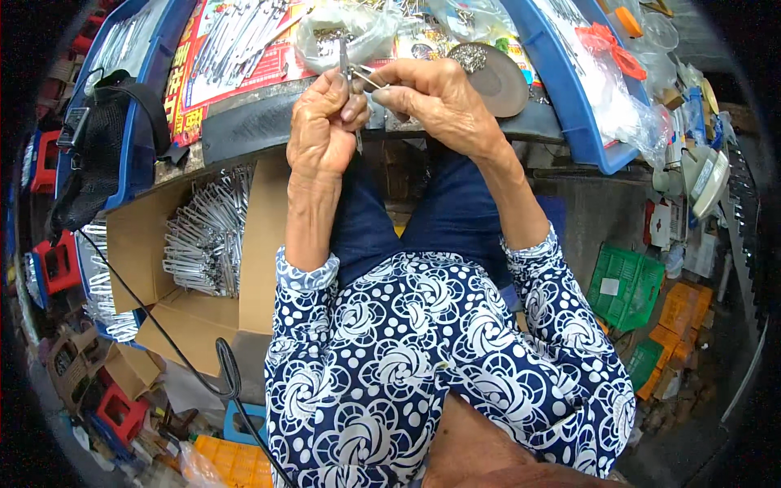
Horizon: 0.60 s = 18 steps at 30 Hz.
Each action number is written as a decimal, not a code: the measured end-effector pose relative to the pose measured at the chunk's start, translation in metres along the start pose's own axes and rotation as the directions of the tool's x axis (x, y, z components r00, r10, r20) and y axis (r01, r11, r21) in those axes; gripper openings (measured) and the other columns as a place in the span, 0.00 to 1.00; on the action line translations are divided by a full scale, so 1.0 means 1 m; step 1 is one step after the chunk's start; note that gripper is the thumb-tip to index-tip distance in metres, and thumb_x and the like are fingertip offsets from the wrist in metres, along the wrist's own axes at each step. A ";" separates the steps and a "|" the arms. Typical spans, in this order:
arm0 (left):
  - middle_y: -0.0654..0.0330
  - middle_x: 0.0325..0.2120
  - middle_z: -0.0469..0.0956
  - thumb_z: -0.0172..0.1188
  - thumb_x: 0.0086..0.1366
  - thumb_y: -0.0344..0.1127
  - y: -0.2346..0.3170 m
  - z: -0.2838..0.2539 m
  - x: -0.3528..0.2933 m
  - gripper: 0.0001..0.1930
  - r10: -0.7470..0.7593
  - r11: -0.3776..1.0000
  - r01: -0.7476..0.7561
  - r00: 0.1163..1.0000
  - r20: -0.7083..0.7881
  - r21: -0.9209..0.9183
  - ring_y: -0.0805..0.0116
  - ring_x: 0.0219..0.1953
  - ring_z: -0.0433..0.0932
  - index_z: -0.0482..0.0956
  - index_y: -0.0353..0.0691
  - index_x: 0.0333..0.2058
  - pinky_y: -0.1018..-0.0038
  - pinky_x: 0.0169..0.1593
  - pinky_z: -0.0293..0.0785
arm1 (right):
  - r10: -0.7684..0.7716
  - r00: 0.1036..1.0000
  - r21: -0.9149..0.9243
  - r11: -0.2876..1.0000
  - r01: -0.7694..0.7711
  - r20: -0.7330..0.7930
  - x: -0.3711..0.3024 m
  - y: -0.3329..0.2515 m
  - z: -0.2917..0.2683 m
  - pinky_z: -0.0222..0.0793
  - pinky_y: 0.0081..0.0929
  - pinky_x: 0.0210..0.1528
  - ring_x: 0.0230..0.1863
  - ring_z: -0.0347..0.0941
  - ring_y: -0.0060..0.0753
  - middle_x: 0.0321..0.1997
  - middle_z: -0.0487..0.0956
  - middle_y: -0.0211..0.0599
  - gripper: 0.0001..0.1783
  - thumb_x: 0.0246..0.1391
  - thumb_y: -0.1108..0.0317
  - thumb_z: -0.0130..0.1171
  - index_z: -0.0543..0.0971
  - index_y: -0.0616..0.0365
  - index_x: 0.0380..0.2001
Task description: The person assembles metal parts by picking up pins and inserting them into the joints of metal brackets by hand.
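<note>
My left hand (319, 130) is closed round a narrow, shiny metal strip (343, 55), which stands upright above the fingers. From the right, my right hand (446, 102) pinches a thin metal rod (370, 80) whose far end meets the strip. Whether the two pieces are joined cannot be made out. Just beyond the hands lies a clear plastic bag (307, 42) with small metal parts in it. A round grey dish (503, 91) beside my right hand bears a heap of small metal pieces (469, 57). Several long metal strips (236, 41) are spread on a red printed sheet (267, 69).
Blue trays flank the work surface, one at left (140, 114) and one at right (569, 106). A black mesh bag (102, 150) hangs at the left, its cable trailing down. Below stands an open cardboard box (260, 244) of metal parts. A green crate (630, 281) is at lower right.
</note>
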<state>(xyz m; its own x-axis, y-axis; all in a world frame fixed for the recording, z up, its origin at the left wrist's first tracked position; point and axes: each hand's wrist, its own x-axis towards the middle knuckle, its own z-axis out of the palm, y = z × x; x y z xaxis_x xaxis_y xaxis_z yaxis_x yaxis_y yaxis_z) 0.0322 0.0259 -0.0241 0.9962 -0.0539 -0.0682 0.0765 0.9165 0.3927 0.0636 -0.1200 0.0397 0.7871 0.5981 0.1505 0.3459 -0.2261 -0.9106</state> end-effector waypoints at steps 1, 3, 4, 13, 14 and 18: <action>0.58 0.23 0.69 0.49 0.57 0.28 0.000 -0.001 0.000 0.08 -0.002 1.000 0.002 1.000 0.027 -0.014 0.76 0.17 0.57 0.69 0.30 0.34 0.82 0.21 0.51 | 0.002 1.000 0.024 1.000 -0.002 0.005 0.000 0.000 0.001 0.61 0.21 0.22 0.19 0.65 0.20 0.16 0.71 0.38 0.11 0.44 0.70 0.50 0.75 0.67 0.29; 0.58 0.23 0.69 0.49 0.57 0.28 -0.001 -0.002 0.000 0.08 0.001 1.000 0.000 0.999 0.034 -0.015 0.76 0.17 0.57 0.69 0.30 0.35 0.82 0.21 0.51 | -0.004 1.000 -0.002 1.000 0.004 0.005 0.002 0.003 0.000 0.61 0.21 0.22 0.19 0.65 0.20 0.15 0.71 0.38 0.11 0.44 0.70 0.51 0.75 0.66 0.29; 0.59 0.23 0.69 0.49 0.57 0.28 0.000 -0.002 0.000 0.08 0.005 1.000 -0.004 0.999 0.042 -0.019 0.76 0.17 0.57 0.69 0.29 0.35 0.82 0.21 0.51 | -0.010 1.000 -0.030 0.999 0.010 0.008 0.003 0.003 -0.001 0.61 0.21 0.22 0.18 0.65 0.19 0.14 0.70 0.39 0.11 0.44 0.69 0.51 0.75 0.66 0.29; 0.59 0.23 0.69 0.49 0.56 0.27 0.001 -0.002 0.000 0.09 -0.001 1.000 0.001 1.000 0.027 0.013 0.77 0.17 0.58 0.69 0.29 0.36 0.83 0.21 0.52 | -0.068 0.998 -0.115 0.991 0.065 -0.018 0.002 0.001 0.000 0.62 0.22 0.24 0.20 0.67 0.22 0.17 0.73 0.40 0.10 0.43 0.70 0.52 0.75 0.66 0.28; 0.59 0.23 0.69 0.49 0.56 0.27 0.000 -0.002 0.001 0.09 0.000 1.000 0.000 1.000 0.028 0.013 0.77 0.17 0.58 0.69 0.29 0.36 0.83 0.21 0.52 | -0.069 0.997 -0.115 0.991 0.067 -0.018 0.002 0.000 0.000 0.62 0.22 0.24 0.20 0.67 0.22 0.17 0.73 0.40 0.10 0.43 0.70 0.52 0.75 0.66 0.28; 0.60 0.22 0.68 0.49 0.56 0.27 -0.001 0.000 0.000 0.09 0.007 0.999 -0.006 1.000 -0.016 0.048 0.77 0.17 0.58 0.69 0.29 0.36 0.83 0.21 0.52 | -0.068 0.997 -0.085 0.994 0.066 -0.020 0.001 0.000 0.001 0.63 0.23 0.25 0.20 0.69 0.25 0.18 0.73 0.42 0.10 0.43 0.70 0.52 0.75 0.66 0.29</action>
<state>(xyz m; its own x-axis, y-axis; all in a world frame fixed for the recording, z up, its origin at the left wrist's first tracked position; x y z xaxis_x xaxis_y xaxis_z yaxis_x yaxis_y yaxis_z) 0.0320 0.0253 -0.0246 0.9959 -0.0414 -0.0800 0.0724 0.8965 0.4370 0.0638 -0.1192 0.0398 0.7720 0.5965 0.2196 0.4393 -0.2510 -0.8625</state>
